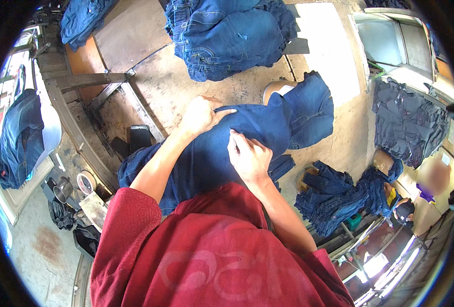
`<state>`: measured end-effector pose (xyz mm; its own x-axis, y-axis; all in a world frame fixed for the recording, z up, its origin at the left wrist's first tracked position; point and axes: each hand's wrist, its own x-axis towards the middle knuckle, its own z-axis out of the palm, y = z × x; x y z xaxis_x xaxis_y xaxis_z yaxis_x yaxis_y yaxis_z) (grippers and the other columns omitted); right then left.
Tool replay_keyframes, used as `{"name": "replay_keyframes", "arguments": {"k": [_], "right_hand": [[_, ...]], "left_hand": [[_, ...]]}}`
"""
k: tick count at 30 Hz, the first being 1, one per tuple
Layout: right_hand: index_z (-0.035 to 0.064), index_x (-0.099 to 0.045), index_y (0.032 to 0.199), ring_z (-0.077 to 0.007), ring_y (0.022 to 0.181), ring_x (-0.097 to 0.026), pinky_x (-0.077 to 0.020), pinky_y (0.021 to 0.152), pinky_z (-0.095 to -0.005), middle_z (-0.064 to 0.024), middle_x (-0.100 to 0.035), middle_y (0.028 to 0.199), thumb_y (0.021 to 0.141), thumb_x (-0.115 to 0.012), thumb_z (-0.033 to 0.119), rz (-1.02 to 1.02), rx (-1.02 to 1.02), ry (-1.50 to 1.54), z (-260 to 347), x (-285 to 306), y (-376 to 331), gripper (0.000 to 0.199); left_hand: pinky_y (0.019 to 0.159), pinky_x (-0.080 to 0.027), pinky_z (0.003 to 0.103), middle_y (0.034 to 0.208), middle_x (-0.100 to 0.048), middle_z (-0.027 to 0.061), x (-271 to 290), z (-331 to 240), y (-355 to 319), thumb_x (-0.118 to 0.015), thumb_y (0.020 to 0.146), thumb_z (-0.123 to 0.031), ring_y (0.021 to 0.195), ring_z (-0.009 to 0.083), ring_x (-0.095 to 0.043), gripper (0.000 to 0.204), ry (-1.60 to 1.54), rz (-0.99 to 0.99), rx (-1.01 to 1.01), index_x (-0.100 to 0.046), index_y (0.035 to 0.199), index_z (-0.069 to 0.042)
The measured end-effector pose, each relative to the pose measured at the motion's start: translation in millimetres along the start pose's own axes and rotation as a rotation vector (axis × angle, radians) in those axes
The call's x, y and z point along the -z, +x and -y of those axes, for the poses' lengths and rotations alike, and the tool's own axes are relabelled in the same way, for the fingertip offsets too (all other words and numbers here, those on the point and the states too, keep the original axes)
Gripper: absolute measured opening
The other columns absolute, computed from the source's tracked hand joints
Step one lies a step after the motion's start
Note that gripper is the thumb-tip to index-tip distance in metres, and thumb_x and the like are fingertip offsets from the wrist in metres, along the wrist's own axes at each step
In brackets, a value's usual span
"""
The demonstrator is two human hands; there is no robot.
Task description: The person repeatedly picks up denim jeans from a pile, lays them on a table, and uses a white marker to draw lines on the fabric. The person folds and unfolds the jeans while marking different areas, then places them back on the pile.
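A pair of dark blue jeans point(211, 153) lies across the work surface and my lap, one leg stretching away to the right. My left hand point(200, 117) is closed on the far edge of the denim, its thumb side along the fabric. Close by on the near side, my right hand point(250, 157) is curled into a pinch just over the cloth. Whatever is between its fingertips is too small or hidden to make out. The leg's end point(311, 112) rests on the table beside a round cardboard-coloured object point(273, 91), partly covered.
Ahead on the worn wooden table point(150, 82) sits a large stack of folded jeans point(232, 38). More denim point(334, 197) is heaped at the right, with dark garments point(411, 120) beyond. A tape roll point(86, 182) and metal cup point(62, 190) stand at the left. Another person point(403, 212) is far right.
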<state>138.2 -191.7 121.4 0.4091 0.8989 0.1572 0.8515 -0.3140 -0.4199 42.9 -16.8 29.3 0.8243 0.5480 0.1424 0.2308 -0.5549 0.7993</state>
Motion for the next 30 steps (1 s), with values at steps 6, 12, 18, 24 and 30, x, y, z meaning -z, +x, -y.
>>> {"name": "replay_keyframes", "arguments": {"k": [6, 12, 18, 24, 30], "right_hand": [[0.0138, -0.079, 0.099, -0.0218, 0.054, -0.068, -0.0537, 0.051, -0.0369, -0.0048, -0.069, 0.066, 0.091, -0.080, 0.013, 0.201, -0.019, -0.007, 7, 31, -9, 0.008], [0.0123, -0.078, 0.107, -0.0223, 0.055, -0.069, -0.0556, 0.050, -0.0367, -0.0053, -0.073, 0.072, 0.092, -0.079, 0.012, 0.118, -0.098, 0.089, 10, 39, -21, 0.015], [0.0132, -0.079, 0.102, -0.0209, 0.054, -0.069, -0.0546, 0.051, -0.0359, -0.0050, -0.072, 0.069, 0.093, -0.079, 0.011, 0.086, -0.026, -0.008, -1, 5, -2, 0.009], [0.0121, -0.079, 0.101, -0.0245, 0.055, -0.071, -0.0542, 0.050, -0.0384, -0.0086, -0.071, 0.068, 0.090, -0.081, 0.010, 0.160, -0.099, -0.038, 16, 40, -20, 0.011], [0.0065, -0.077, 0.101, -0.0234, 0.057, -0.071, -0.0551, 0.053, -0.0370, -0.0114, -0.073, 0.074, 0.091, -0.079, 0.004, 0.110, -0.094, 0.134, 0, 18, -6, 0.010]], "left_hand": [[0.052, -0.049, 0.044, 0.060, -0.059, 0.0138, -1, -2, 0, -0.090, 0.089, -0.039, 0.050, 0.0333, -0.058, 0.050, -0.027, 0.008, 0.043, -0.063, 0.064, -0.005], [0.051, -0.050, 0.042, 0.056, -0.059, 0.0112, 6, -8, 1, -0.091, 0.087, -0.045, 0.046, 0.0316, -0.057, 0.050, 0.057, -0.024, 0.003, -0.066, 0.065, -0.008], [0.049, -0.051, 0.041, 0.059, -0.064, 0.0116, 3, -7, 2, -0.092, 0.086, -0.047, 0.046, 0.0301, -0.060, 0.049, 0.062, -0.060, -0.011, -0.069, 0.066, -0.008], [0.051, -0.052, 0.042, 0.060, -0.066, 0.0121, 3, -6, -1, -0.091, 0.086, -0.048, 0.049, 0.0322, -0.064, 0.051, 0.078, -0.005, 0.035, -0.069, 0.066, -0.007], [0.054, -0.054, 0.042, 0.062, -0.066, 0.0127, 2, -6, 0, -0.089, 0.087, -0.048, 0.052, 0.0325, -0.066, 0.050, 0.030, -0.063, 0.056, -0.069, 0.066, -0.007]]}}
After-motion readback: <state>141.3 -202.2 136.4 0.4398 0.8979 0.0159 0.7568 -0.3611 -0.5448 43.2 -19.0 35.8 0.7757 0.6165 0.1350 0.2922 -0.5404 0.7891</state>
